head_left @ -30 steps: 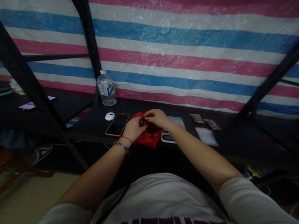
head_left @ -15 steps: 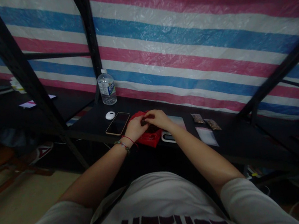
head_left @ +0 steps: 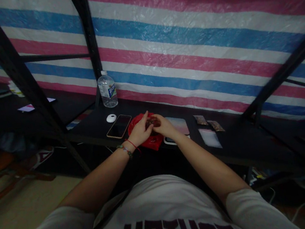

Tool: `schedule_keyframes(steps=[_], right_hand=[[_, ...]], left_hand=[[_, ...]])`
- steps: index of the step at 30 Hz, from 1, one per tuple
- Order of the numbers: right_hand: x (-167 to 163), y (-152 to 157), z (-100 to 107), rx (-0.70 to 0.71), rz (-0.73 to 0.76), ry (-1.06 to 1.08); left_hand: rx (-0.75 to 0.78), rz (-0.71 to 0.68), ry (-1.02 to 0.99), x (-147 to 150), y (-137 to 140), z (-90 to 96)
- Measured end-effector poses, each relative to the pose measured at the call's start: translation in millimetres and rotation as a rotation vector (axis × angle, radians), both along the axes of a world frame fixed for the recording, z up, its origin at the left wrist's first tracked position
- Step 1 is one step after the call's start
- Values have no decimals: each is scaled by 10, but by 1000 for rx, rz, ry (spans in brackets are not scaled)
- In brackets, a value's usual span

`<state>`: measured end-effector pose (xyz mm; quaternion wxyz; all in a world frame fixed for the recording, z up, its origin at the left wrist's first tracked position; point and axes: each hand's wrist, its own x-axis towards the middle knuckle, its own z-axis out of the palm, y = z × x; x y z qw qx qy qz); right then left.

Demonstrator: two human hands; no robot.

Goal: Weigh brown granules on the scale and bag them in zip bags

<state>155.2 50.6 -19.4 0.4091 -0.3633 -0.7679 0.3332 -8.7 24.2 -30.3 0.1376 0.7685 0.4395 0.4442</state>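
Observation:
My left hand (head_left: 141, 130) and my right hand (head_left: 166, 128) meet over a red plastic bag (head_left: 153, 143) lying open near the table's front edge. Between their curved fingers is a clump of small brown pieces (head_left: 150, 122), gripped from both sides; whether it is loose or in a small packet I cannot tell. Partly behind my right wrist lies a small flat scale (head_left: 181, 124) with a pale top. Farther right are two small clear packets with brown contents, one (head_left: 200, 120) beside the other (head_left: 216, 125), and flat clear bags (head_left: 210, 138) in front of them.
Left of the red bag lie a dark-screened phone (head_left: 119, 126) and a white rounded case (head_left: 111, 118). A clear plastic bottle (head_left: 107, 91) stands behind them by a black metal post (head_left: 90, 43). Striped plastic sheeting (head_left: 188, 44) hangs along the back; a slanting black bar (head_left: 281, 74) crosses at right.
My hands have opened outward from a close pinch and now cup the brown clump, so more of it shows. The view has shifted slightly; the things on the table lie as before.

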Motion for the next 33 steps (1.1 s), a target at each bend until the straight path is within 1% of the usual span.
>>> schedule_keyframes(steps=[2, 5, 7, 9, 12, 14, 17, 19, 22, 26, 29, 31, 33], right_hand=[[-11, -29, 10, 28, -24, 3], [39, -62, 41, 7, -42, 13], [139, -68, 52, -22, -68, 6], [297, -60, 43, -51, -113, -3], [618, -25, -20, -66, -237, -15], [845, 3, -82, -31, -355, -62], [1117, 42, -175, 20, -522, -190], [1218, 69, -223, 28, -580, -252], [1258, 112, -257, 29, -615, -290], [1306, 137, -189, 67, -639, -328], [1505, 97, -69, 83, -724, -343], [1716, 42, 1, 41, -785, -450], [1938, -25, 37, -71, -804, -633]], left_hand=[[-3, -21, 6, -2, 2, -12], [-3, -52, 24, -4, -1, 2], [-5, -45, 35, -8, -9, 39], [-12, -8, 63, -22, -18, 94], [-49, 17, 209, -65, -21, 177], [-81, -26, 337, -100, -11, 202], [-100, -112, 468, -131, 24, 181], [-98, -141, 520, -129, 53, 146], [-97, -158, 570, -100, 86, 112], [-88, -161, 618, -69, 106, 120], [-110, -151, 644, -75, 130, 125], [-124, -128, 639, -87, 162, 117], [-142, -113, 631, -95, 210, 111]])
